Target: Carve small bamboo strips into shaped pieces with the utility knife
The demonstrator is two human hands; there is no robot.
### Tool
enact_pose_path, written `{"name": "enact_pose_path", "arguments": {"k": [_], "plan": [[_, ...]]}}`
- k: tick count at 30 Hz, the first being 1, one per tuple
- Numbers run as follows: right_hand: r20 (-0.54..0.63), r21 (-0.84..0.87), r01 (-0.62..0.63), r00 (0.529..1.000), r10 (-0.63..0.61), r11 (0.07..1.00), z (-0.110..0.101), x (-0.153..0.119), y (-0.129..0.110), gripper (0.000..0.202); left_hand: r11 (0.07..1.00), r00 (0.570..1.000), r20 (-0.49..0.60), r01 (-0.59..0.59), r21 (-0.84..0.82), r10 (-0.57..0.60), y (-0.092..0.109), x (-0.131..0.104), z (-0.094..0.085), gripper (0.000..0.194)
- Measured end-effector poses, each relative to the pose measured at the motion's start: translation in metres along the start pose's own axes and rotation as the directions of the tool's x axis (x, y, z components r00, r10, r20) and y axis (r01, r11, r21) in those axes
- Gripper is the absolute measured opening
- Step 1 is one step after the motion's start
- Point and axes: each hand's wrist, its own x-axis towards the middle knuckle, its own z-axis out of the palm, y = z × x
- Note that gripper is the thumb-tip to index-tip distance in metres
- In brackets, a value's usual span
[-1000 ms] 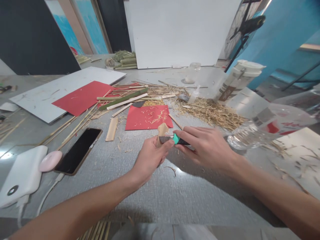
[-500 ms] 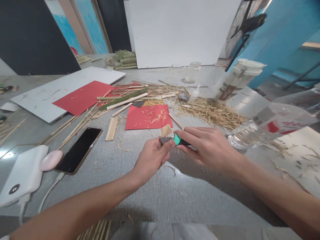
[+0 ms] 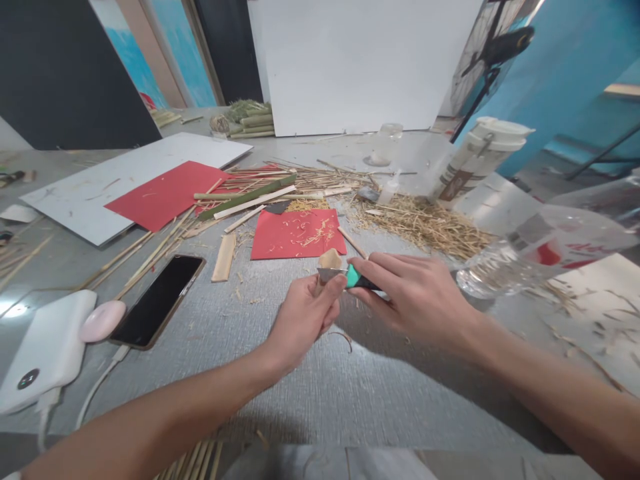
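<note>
Knife (image 3: 353, 276) in right hand (image 3: 419, 288); wood (image 3: 330, 258) in left hand (image 3: 304, 311), against blade (image 3: 330, 273)

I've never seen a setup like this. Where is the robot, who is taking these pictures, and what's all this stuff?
There is no robot here: these are a person's two bare hands. One camera, worn on that person's head, takes every view, looking forward and down.

The left hand holds a small pale piece, perhaps wood or bamboo. The right hand grips a knife with a green and black handle, its blade across the piece.

On the grey table lie a phone, a white power bank, a red sheet strewn with shavings, and a heap of dry straw. At the right is a clear bottle.
</note>
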Motion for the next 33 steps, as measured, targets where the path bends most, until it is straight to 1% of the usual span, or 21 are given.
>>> {"name": "enact_pose_path", "arguments": {"k": [4,6,8,10,12,15,18,21,24,26,27,28,29,30,31,32,33], "plan": [[0.043,0.042,0.048,0.998,-0.05,0.998,-0.001,0.0,0.008,0.031,1.0,0.999,0.032,0.006,0.022,-0.007,-0.001,0.0,-0.001,0.057],[0.06,0.055,0.057,0.996,-0.061,0.997,-0.002,0.0,0.01,0.031,0.998,0.999,0.047,-0.009,0.067,0.005,-0.001,0.0,-0.002,0.057],[0.066,0.072,0.064,0.995,-0.069,0.995,-0.003,0.0,0.011,0.03,0.991,0.998,0.055,-0.028,0.132,0.021,-0.001,0.0,-0.003,0.061],[0.061,0.075,0.069,0.995,-0.073,0.995,-0.004,0.001,0.011,0.03,0.983,0.999,0.042,-0.038,0.181,0.031,-0.002,-0.001,-0.003,0.066],[0.048,0.046,0.063,0.997,-0.065,0.997,-0.004,0.001,0.009,0.03,0.982,0.999,0.014,-0.035,0.186,0.033,-0.003,0.0,-0.003,0.068],[0.028,-0.01,0.039,0.999,-0.039,0.999,-0.002,-0.001,0.003,0.031,0.987,0.999,-0.017,-0.031,0.158,0.034,-0.004,-0.001,-0.002,0.068],[-0.005,-0.061,-0.032,0.999,0.032,0.998,0.002,-0.003,-0.008,0.03,0.995,0.998,-0.061,-0.025,0.099,0.031,-0.002,-0.003,0.0,0.067],[-0.038,-0.083,-0.094,0.995,0.091,0.992,0.006,-0.004,-0.013,0.028,1.0,0.995,-0.096,0.004,0.018,-0.003,0.001,-0.004,0.003,0.064],[-0.015,-0.028,-0.052,0.999,0.052,0.998,0.008,-0.002,-0.004,0.029,0.998,0.994,-0.089,0.052,-0.037,-0.055,0.004,-0.001,0.003,0.057],[0.042,0.073,-0.028,0.999,0.025,0.997,0.008,-0.001,0.01,0.03,0.993,0.993,-0.068,0.09,-0.07,-0.095,0.005,0.002,0.001,0.052],[0.077,0.139,-0.047,0.996,0.037,0.989,0.009,-0.001,0.017,0.031,0.991,0.992,-0.054,0.108,-0.085,-0.113,0.006,0.003,0.0,0.048],[0.108,0.209,-0.097,0.991,0.076,0.973,0.009,-0.002,0.025,0.031,0.988,0.991,-0.042,0.119,-0.097,-0.124,0.007,0.005,-0.002,0.044],[0.132,0.279,-0.178,0.98,0.145,0.944,0.01,-0.003,0.031,0.031,0.987,0.992,-0.032,0.121,-0.109,-0.125,0.008,0.007,-0.003,0.041],[0.151,0.352,-0.279,0.959,0.24,0.893,0.011,-0.004,0.037,0.03,0.986,0.993,-0.025,0.115,-0.12,-0.119,0.009,0.008,-0.005,0.038],[0.174,0.436,-0.381,0.925,0.339,0.815,0.011,-0.005,0.041,0.03,0.986,0.994,-0.02,0.101,-0.13,-0.105,0.01,0.009,-0.006,0.039],[0.206,0.537,-0.464,0.882,0.424,0.705,0.011,-0.005,0.043,0.03,0.987,0.996,-0.021,0.082,-0.141,-0.086,0.01,0.009,-0.007,0.042],[0.241,0.654,-0.507,0.843,0.481,0.561,0.01,-0.004,0.043,0.03,0.986,0.997,-0.026,0.064,-0.151,-0.069,0.01,0.01,-0.008,0.047]]}}
